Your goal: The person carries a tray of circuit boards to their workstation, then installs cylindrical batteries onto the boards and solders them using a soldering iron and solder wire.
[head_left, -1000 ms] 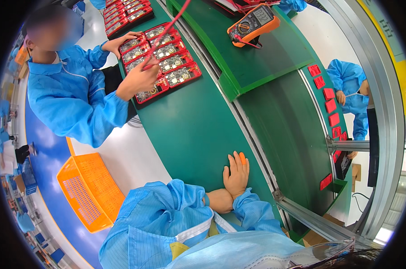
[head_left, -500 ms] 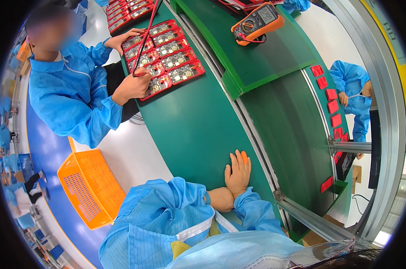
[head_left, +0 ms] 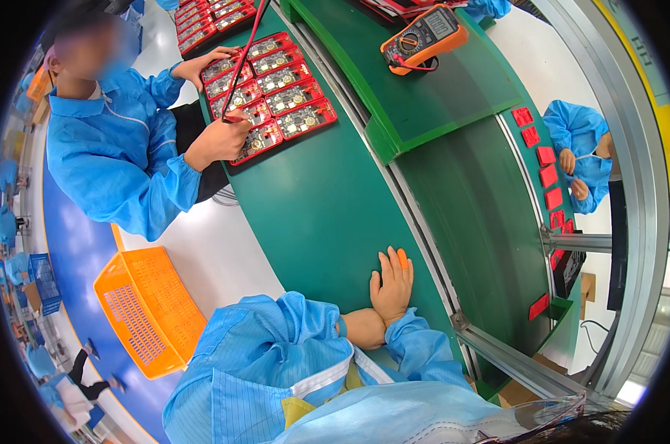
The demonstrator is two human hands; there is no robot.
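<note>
The person's hands lie together on the green table (head_left: 313,222), close to its near edge. One hand (head_left: 392,285) rests flat on the surface with the fingers stretched out and close together, and it holds nothing. One fingertip (head_left: 402,257) has an orange cover. The other hand is hidden under this one, only its wrist (head_left: 363,328) shows, so its state cannot be told, and the crossing of the blue sleeves (head_left: 416,348) makes it unclear which hand is the left and which is the right. The table around the hands is bare green.

Well apart, at the far end of the table, stand red trays (head_left: 276,89) with circuit boards in rows. A co-worker (head_left: 120,163) in a blue coat sits at the left of them. The co-worker's hand (head_left: 218,140) holds a red probe (head_left: 239,63) with its tip on a board at the near corner of the trays. The co-worker's other hand (head_left: 202,65) lies at the far side of the trays.

On a raised green shelf (head_left: 439,96) behind the trays lies an orange meter (head_left: 424,37). To the right of the table runs a dark belt (head_left: 483,222), and small red parts (head_left: 546,174) lie in a line along its far edge. Another person (head_left: 579,155) in blue sits there. On the floor at the left stands an orange basket (head_left: 146,311).
</note>
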